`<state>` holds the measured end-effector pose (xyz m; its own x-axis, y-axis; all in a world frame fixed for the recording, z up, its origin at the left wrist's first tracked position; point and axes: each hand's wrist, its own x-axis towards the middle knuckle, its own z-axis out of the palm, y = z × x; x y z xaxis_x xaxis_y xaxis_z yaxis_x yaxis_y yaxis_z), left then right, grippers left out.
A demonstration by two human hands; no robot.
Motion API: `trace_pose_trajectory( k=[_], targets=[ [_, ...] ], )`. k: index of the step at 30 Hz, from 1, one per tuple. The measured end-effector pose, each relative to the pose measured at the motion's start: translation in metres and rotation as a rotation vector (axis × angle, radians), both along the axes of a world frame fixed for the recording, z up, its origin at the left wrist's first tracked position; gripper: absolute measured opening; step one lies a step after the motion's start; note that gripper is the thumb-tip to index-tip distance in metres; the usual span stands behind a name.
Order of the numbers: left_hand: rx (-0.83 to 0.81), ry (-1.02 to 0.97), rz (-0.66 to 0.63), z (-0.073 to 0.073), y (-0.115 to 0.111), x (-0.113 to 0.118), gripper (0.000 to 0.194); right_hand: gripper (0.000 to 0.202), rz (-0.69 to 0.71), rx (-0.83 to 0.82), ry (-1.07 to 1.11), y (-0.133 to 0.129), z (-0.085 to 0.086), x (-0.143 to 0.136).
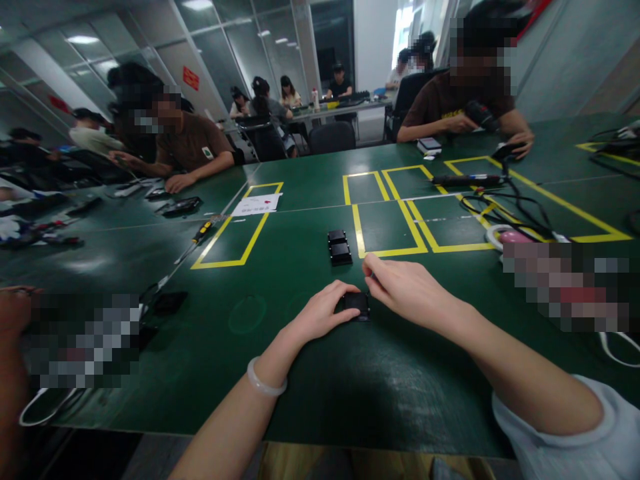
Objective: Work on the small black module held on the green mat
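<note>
On the green table, my left hand (329, 310) grips a small black block (356, 305) from its left side, thumb in front and fingers behind. A pale bangle circles that wrist. Close to the block's upper right, my right hand (387, 277) is closed, thumb and fingers pressed together; anything between the fingertips is too small to make out. Just beyond both hands lies a black piece with two raised square sections (340, 247), which neither hand touches.
Yellow tape frames (393, 253) mark the green table (300, 400). A paper sheet (257, 204) and a yellow-black screwdriver (203, 232) lie left. Black cables (537, 207) and a tape roll (500, 237) are right. Two people sit opposite; a person's arm (13, 373) shows at far left.
</note>
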<state>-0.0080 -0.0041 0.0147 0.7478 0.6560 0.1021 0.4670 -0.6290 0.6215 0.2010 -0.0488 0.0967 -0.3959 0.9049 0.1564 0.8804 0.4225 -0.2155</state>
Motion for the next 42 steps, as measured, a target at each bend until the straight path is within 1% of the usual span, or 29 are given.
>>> trace_pose_trajectory(
  k=[5, 8, 17, 22, 24, 29, 36, 42],
  targets=[
    [-0.003, 0.002, 0.010, -0.0014, 0.0006, 0.0001, 0.033, 0.019, -0.017, 0.004, -0.038, 0.0017, -0.0017, -0.0002],
    [-0.008, -0.003, 0.005, -0.0001, 0.0004, 0.0002, 0.033, 0.017, -0.021, -0.004, -0.055, 0.0030, -0.0028, 0.0005],
    [-0.002, 0.010, 0.003, 0.0011, 0.0002, 0.0005, 0.033, 0.013, 0.016, -0.004, 0.009, 0.0002, -0.0023, 0.0012],
    [0.001, 0.016, 0.008, 0.0004, 0.0004, 0.0005, 0.033, 0.024, -0.025, 0.010, -0.030, 0.0028, -0.0047, -0.0006],
    [-0.003, 0.013, 0.004, 0.0007, 0.0001, 0.0004, 0.033, 0.022, -0.038, 0.007, -0.053, 0.0038, -0.0052, -0.0005],
    [-0.008, 0.008, 0.007, 0.0017, -0.0001, 0.0005, 0.033, 0.014, -0.019, 0.001, -0.014, 0.0034, -0.0040, 0.0011],
    [-0.008, 0.005, 0.010, 0.0009, 0.0004, 0.0008, 0.033, 0.018, -0.011, 0.009, -0.033, 0.0017, -0.0014, 0.0006],
    [0.000, 0.013, 0.008, 0.0019, -0.0004, 0.0009, 0.034, 0.022, -0.053, 0.033, -0.094, 0.0030, -0.0035, -0.0020]
  ],
)
